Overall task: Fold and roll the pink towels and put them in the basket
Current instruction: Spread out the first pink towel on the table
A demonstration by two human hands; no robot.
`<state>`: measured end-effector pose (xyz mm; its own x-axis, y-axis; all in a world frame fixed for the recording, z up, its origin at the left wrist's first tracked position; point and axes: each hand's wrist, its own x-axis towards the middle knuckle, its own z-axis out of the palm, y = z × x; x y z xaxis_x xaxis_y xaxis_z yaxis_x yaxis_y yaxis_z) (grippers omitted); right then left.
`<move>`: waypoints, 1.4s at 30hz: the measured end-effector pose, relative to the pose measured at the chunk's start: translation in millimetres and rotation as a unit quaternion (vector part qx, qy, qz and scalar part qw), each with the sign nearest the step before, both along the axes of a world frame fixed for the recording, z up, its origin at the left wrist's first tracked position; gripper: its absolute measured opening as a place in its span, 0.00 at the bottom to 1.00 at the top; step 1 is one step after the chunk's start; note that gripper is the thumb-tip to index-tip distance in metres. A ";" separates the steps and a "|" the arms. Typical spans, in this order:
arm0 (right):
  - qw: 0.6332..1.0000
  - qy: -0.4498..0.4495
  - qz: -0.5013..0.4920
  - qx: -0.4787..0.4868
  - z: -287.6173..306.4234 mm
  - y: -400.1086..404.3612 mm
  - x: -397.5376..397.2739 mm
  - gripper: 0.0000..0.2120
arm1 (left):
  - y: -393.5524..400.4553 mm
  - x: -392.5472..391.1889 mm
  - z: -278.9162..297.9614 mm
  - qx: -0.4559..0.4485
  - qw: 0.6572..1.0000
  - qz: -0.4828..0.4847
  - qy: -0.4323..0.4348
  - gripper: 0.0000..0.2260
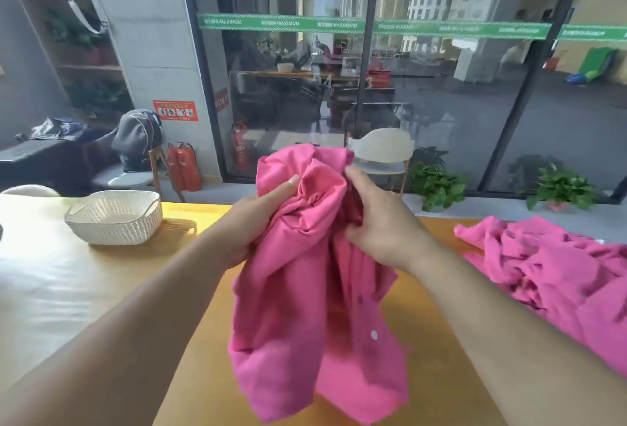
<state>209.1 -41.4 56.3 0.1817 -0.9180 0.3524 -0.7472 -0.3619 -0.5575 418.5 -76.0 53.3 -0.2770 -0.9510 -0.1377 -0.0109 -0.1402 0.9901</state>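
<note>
A white woven plastic basket [115, 217] is seen at far left on the yellow wooden tabletop [190, 324]. At centre, a crumpled pink cloth towel [305, 290] is gripped by the left hand [251, 225] and right hand [380, 222], its long axis hanging vertically. A rumpled pink towel pile [556, 273] lies at right.

Bare table [101, 290] toward basket [115, 217]; towel heap [549, 269] crowding right.
</note>
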 end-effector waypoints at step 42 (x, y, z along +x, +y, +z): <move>0.890 0.011 -0.179 0.420 -196.1 -92.0 72.8 0.08 | -95.1 150.0 -233.7 -0.385 0.711 -0.037 -0.587 0.10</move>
<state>281.9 -133.4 -139.8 -0.1776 -0.8564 -0.4848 -0.7447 0.4390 -0.5027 568.6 -171.0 -180.4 -0.4537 -0.8585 0.2390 -0.8730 0.4820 0.0744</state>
